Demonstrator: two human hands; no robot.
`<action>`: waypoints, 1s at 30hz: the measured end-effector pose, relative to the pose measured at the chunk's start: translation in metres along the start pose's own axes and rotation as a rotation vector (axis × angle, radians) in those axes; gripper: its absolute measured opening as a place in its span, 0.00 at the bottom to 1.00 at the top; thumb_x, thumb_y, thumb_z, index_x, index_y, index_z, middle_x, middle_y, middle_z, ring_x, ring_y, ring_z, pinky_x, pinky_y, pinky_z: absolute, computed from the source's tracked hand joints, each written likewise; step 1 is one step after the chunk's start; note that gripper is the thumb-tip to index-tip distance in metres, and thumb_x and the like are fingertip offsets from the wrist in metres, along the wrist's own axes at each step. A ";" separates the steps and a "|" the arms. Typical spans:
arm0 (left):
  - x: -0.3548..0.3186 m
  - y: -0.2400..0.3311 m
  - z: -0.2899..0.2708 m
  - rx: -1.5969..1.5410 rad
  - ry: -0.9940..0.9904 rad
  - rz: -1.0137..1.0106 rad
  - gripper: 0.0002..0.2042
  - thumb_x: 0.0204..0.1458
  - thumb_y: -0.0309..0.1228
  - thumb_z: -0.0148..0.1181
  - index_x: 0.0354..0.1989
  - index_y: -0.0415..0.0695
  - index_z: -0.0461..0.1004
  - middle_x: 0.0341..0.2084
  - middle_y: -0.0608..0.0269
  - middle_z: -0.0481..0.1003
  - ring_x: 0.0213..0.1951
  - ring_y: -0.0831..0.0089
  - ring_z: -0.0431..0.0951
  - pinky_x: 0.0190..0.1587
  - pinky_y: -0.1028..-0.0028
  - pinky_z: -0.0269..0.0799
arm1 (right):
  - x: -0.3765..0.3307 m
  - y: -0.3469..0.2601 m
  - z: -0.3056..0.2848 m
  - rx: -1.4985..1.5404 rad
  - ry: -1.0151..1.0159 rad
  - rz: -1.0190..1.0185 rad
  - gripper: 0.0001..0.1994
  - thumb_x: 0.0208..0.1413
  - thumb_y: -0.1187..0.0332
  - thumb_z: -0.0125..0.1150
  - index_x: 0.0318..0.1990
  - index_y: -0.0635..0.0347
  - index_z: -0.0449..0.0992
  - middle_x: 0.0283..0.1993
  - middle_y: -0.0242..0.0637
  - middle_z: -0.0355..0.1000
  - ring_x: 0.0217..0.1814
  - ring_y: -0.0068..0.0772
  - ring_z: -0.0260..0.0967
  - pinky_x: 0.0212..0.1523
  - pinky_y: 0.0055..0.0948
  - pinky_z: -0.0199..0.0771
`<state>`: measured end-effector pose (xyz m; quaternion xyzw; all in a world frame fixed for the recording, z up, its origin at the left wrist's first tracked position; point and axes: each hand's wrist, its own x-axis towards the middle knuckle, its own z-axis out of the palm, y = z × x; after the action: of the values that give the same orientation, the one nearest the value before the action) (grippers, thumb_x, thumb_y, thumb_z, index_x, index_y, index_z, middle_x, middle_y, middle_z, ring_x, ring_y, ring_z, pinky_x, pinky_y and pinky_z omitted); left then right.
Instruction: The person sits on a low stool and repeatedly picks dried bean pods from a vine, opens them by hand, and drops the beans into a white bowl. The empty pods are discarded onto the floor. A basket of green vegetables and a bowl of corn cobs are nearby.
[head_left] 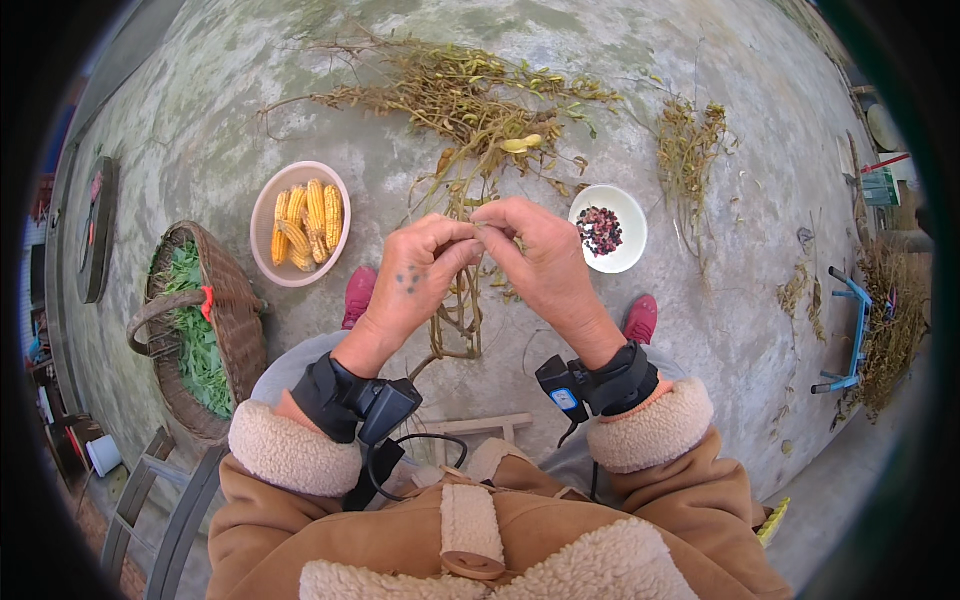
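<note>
Both hands meet just above the knees, on the near side of the small white ceramic bowl of dark red and purple beans: the left hand and the right hand have thumb and fingertips pressed together on a thin dry yellow-green bean pod, pinched from both ends, with a bundle of stiff brown bean stalks hanging down from it between the legs. The pod looks light, papery and brittle, likely to split under a thumbnail, and its beans are small and prone to roll, so a hold at the tips and along the seam suits it. Beyond the bowl, further from the person, lies a loose heap of dry bean plants; left of the bowl sits a pink round plastic basin of yellow corn cobs, and further left a brown woven wicker basket of green leaves. The grey concrete floor right of the bowl gives open room.
</note>
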<state>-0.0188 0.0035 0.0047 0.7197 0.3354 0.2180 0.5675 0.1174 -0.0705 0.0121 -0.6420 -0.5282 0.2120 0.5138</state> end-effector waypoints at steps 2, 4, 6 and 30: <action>-0.001 0.001 -0.001 -0.015 -0.005 0.013 0.05 0.45 0.22 0.57 0.31 0.37 0.74 0.23 0.64 0.71 0.26 0.79 0.72 0.28 0.79 0.67 | 0.000 0.000 0.000 0.020 -0.021 0.013 0.06 0.44 0.73 0.57 0.31 0.62 0.72 0.28 0.38 0.69 0.28 0.36 0.69 0.29 0.26 0.68; -0.001 0.002 -0.003 -0.057 -0.005 -0.025 0.05 0.46 0.23 0.56 0.31 0.36 0.74 0.24 0.64 0.72 0.27 0.80 0.73 0.29 0.80 0.68 | 0.000 0.001 0.001 0.105 -0.053 0.080 0.06 0.45 0.73 0.57 0.32 0.62 0.72 0.27 0.37 0.69 0.28 0.31 0.68 0.28 0.24 0.67; 0.000 0.004 -0.004 -0.125 0.002 -0.066 0.05 0.47 0.23 0.56 0.31 0.35 0.74 0.25 0.64 0.72 0.27 0.80 0.73 0.29 0.81 0.69 | 0.003 0.004 0.001 0.250 -0.097 0.230 0.06 0.46 0.72 0.58 0.32 0.63 0.72 0.27 0.34 0.70 0.27 0.25 0.68 0.28 0.22 0.67; 0.001 -0.001 -0.014 -0.061 -0.204 -0.102 0.07 0.52 0.26 0.50 0.34 0.36 0.73 0.23 0.63 0.74 0.26 0.79 0.74 0.30 0.78 0.70 | 0.003 0.014 0.002 0.547 -0.152 0.518 0.09 0.45 0.69 0.61 0.28 0.68 0.75 0.23 0.30 0.71 0.23 0.15 0.63 0.25 0.16 0.64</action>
<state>-0.0276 0.0137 0.0075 0.7026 0.3051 0.1245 0.6306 0.1228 -0.0655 0.0000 -0.5759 -0.3091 0.5146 0.5549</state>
